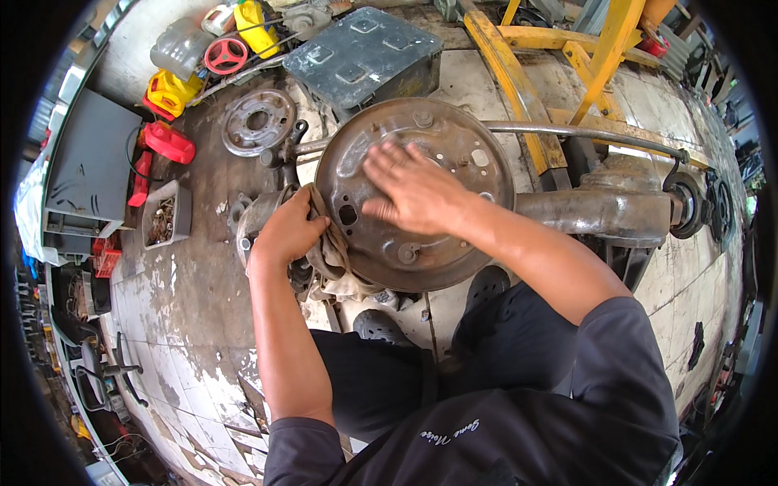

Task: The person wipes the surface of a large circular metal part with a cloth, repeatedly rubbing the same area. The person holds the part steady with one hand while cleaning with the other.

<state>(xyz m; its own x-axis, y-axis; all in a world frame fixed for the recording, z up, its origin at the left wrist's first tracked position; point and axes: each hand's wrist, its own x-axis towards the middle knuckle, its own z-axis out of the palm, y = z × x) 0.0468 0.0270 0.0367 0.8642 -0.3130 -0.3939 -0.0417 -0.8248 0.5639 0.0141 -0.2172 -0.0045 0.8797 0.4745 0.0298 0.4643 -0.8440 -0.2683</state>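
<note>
A round brown metal brake backing plate (381,251) stands in front of me, with several holes and a raised rim. My right hand (409,188) is over its face, palm toward the metal, fingers stretched out and slightly blurred. Whether the palm touches the plate I cannot tell. At the plate's left edge my left hand (293,227) grips a dirty grey-brown rag (331,253), its fingers partly hidden in the folds. An axle housing (559,212) runs out to the right behind the plate.
A dark toolbox (365,61) sits beyond the plate. Yellow steel stands (519,97) rise at the back right. On the left are a round metal disc (258,121), a grey bin of small parts (168,215) and a grey cabinet (93,158). My shoes (381,326) are below the plate.
</note>
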